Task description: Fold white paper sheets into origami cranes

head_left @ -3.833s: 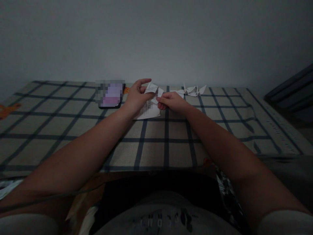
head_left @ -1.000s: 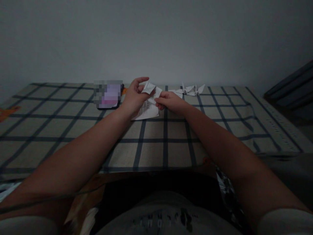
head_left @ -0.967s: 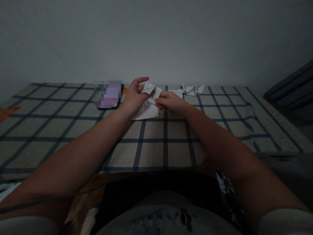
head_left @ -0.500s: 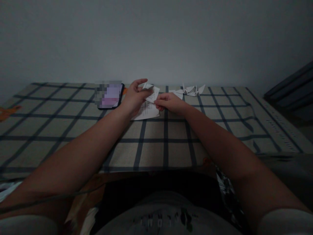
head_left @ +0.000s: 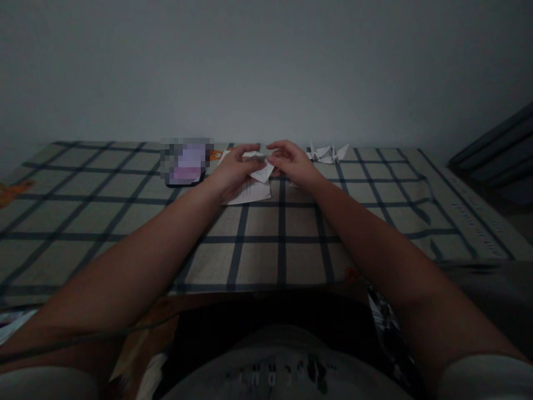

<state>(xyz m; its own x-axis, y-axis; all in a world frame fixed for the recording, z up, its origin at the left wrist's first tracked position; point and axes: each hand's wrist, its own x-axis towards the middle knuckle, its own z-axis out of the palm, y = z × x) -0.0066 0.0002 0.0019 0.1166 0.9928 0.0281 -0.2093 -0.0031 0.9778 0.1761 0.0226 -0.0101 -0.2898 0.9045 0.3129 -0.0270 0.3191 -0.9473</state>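
1 folded paper [head_left: 262,173], frame centre, print too small to read | left hand [head_left: 233,171] half-curled, thumb pressing it | right hand [head_left: 295,165] part-curled at its right edge, grip unclear | 1 phone [head_left: 189,165], left of centre | shirt [head_left: 266,364] lettering, bottom, illegible

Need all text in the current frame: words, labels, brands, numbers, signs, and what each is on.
None can be read reliably.
Shirt: row of letters across the front, too dark and blurred.
Tablecloth: lettering along its right border, too blurred.
Sheet by the left hand: print, too small.
Folded paper: faint marks, unreadable.
Phone: screen pixelated, nothing legible.
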